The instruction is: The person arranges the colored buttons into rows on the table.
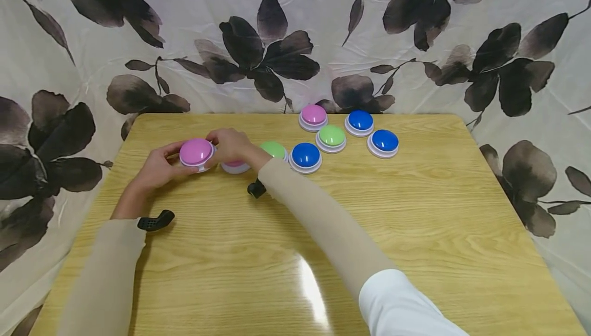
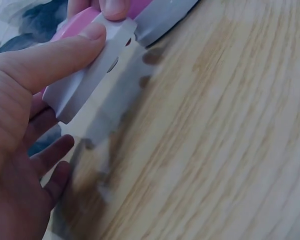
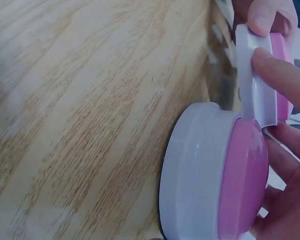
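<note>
A pink push button (image 1: 196, 151) with a white base is held between both hands at the left of the table, raised a little over the wood. My left hand (image 1: 159, 169) grips its left side, the thumb (image 2: 75, 52) lying on the white base. From the opposite side my right hand (image 1: 233, 146) pinches the same base with thumb and fingers. A second pink push button (image 3: 245, 175) stands on the table right beside it, partly covered by the right hand in the head view. Beyond it sit a green button (image 1: 273, 149) and a blue button (image 1: 306, 155).
Farther back on the wooden table (image 1: 221, 269) stand another pink button (image 1: 313, 114), another green button (image 1: 332, 135) and two blue buttons, one at the back (image 1: 360, 120) and one nearer (image 1: 385, 140). A flowered cloth (image 1: 323, 28) hangs behind the table's far edge.
</note>
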Action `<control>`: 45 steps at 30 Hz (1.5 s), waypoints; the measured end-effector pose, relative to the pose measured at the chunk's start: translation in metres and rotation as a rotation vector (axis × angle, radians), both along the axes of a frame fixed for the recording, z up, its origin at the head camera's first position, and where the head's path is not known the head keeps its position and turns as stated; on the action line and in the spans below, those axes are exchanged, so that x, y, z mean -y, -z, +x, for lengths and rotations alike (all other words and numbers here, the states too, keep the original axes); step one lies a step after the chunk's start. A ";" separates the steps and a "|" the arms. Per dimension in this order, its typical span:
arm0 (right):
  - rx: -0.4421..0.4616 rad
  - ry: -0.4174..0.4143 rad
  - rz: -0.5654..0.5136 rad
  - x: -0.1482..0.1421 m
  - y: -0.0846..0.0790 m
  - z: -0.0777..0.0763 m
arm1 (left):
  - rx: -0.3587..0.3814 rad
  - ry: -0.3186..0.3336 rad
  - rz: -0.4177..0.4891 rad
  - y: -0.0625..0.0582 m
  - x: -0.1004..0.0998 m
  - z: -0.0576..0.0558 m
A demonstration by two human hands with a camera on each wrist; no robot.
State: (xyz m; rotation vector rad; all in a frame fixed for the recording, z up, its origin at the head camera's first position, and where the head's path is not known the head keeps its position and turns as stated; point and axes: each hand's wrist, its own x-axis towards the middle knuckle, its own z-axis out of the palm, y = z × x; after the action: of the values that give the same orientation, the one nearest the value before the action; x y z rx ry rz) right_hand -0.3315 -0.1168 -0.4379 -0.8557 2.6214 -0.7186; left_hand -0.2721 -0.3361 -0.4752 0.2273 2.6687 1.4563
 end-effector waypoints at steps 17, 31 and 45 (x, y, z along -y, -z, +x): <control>0.063 0.005 -0.008 -0.008 0.007 -0.007 | 0.035 0.005 0.043 -0.014 -0.021 0.008; 0.141 -0.015 -0.089 -0.011 0.012 -0.017 | 0.092 -0.026 0.012 -0.017 -0.022 0.008; 0.144 0.012 -0.057 -0.003 0.015 -0.016 | 0.076 -0.042 -0.024 0.011 -0.004 -0.002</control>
State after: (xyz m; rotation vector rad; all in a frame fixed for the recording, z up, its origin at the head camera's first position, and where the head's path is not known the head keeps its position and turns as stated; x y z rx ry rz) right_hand -0.3477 -0.1136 -0.4533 -0.7737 2.4914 -0.8300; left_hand -0.2741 -0.3316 -0.4859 0.1127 2.6441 1.4139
